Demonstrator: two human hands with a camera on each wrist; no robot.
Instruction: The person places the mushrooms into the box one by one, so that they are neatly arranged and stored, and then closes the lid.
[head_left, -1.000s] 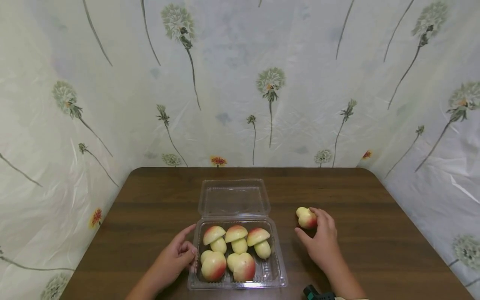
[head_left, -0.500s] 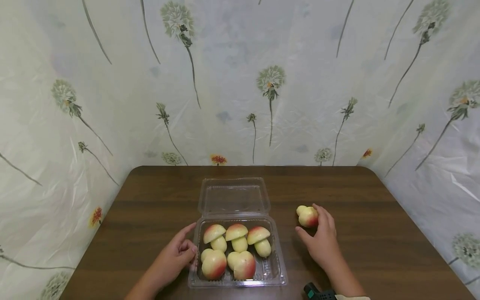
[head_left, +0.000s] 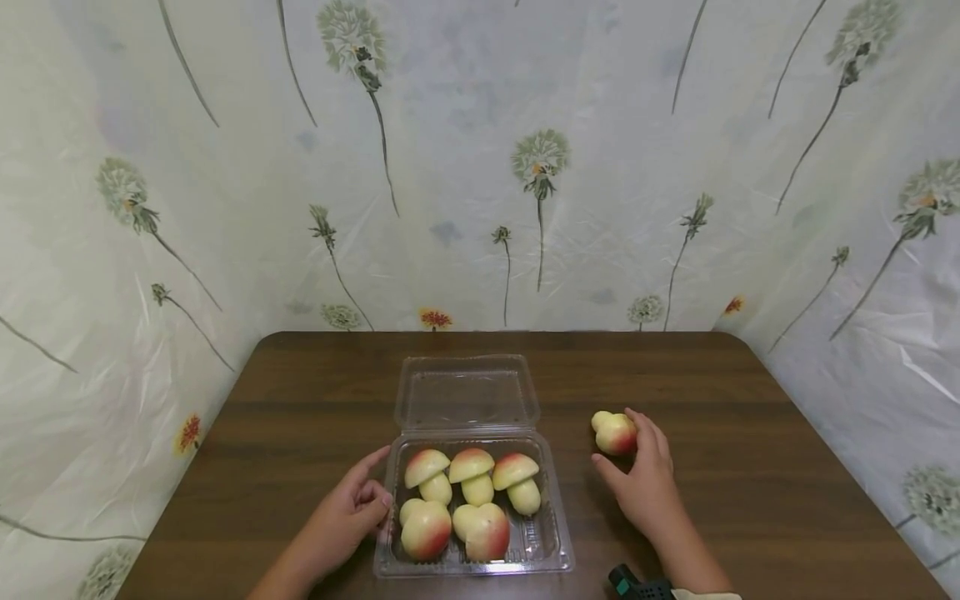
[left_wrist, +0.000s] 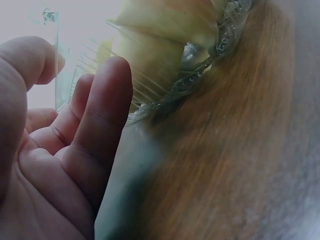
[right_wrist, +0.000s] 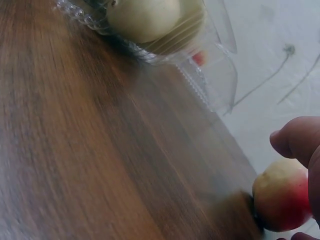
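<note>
On the table's right side sits a yellow mushroom-shaped model (head_left: 616,433) with a red-blushed cap. My right hand (head_left: 643,479) is beside it, fingertips at its right side and the thumb apart from it in front. The right wrist view shows the thumb (right_wrist: 295,137) clear of the model's rounded cap (right_wrist: 281,195). A clear plastic clamshell box (head_left: 557,546) lies open, with several similar mushroom models (head_left: 480,531) in two rows inside. At its left wall rests my left hand (head_left: 345,517), index finger extended along the rim and other fingers loosely bent, gripping nothing.
The raised lid (head_left: 468,396) leans back behind the box. A dark wooden table (head_left: 315,400) carries everything, its far edge against a sheet (head_left: 450,167) printed with dandelions. A dark device (head_left: 637,585) is strapped at the right wrist.
The right fingertips have drawn back slightly from over the loose mushroom model to its right side, uncovering more of it. The left hand and the box stay where they were.
</note>
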